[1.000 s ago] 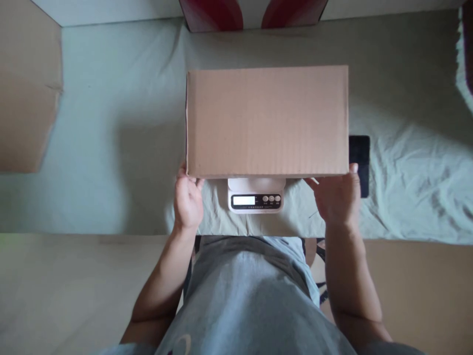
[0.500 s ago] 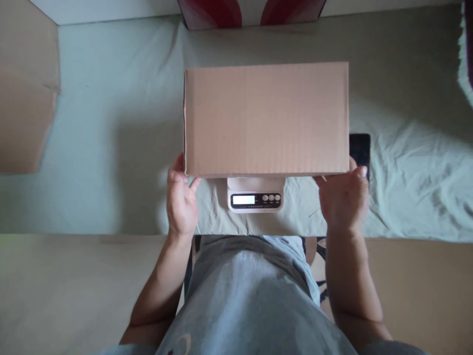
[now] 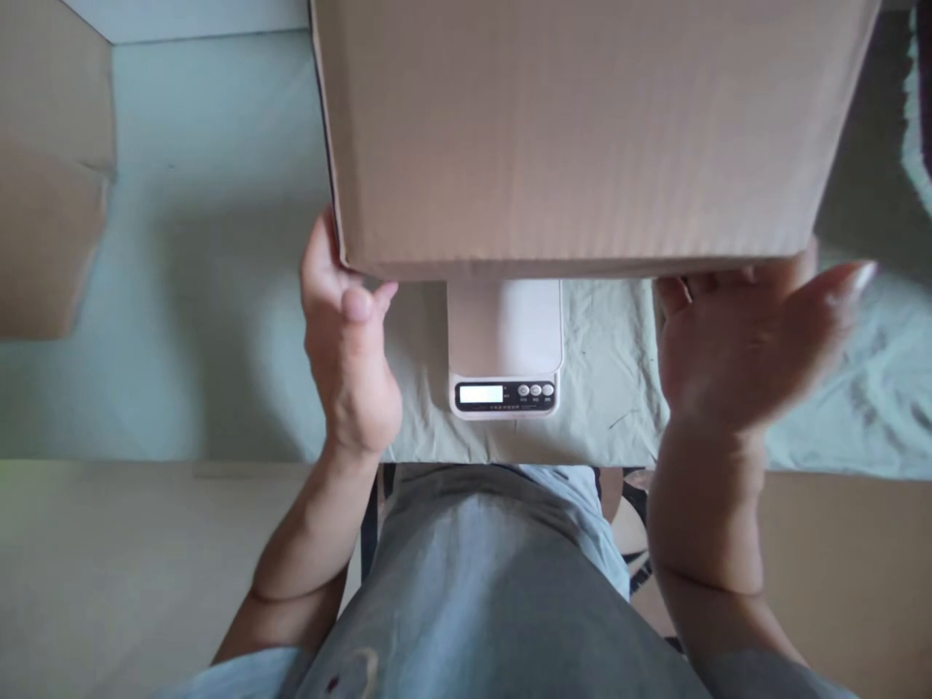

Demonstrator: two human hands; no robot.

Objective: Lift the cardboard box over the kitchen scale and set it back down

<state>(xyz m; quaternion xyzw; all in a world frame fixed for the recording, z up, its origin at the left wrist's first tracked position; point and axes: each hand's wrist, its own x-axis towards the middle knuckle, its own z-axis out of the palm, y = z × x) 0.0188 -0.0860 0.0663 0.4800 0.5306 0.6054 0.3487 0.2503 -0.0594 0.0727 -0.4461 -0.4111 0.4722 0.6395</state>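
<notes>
A brown cardboard box (image 3: pixel 575 136) is held up between both hands, above a white digital kitchen scale (image 3: pixel 505 340). My left hand (image 3: pixel 349 340) supports the box's near left corner, with fingers under it and the thumb outside. At the near right corner, my right hand (image 3: pixel 735 335) has its fingers beneath the box and its thumb stretched out, blurred by motion. The scale's lit display and several buttons face me, but no reading can be made out. The box hides the far part of the scale's platform.
A pale green cloth (image 3: pixel 218 233) covers the table. Another cardboard box (image 3: pixel 50 184) stands at the left edge. A dark item with a pale fringed border (image 3: pixel 918 126) lies at the far right. The table's front edge runs just before my body.
Both hands have raised the box toward the camera, with its right side swung higher. More of the scale's platform now shows. The box now hides the red-patterned object behind.
</notes>
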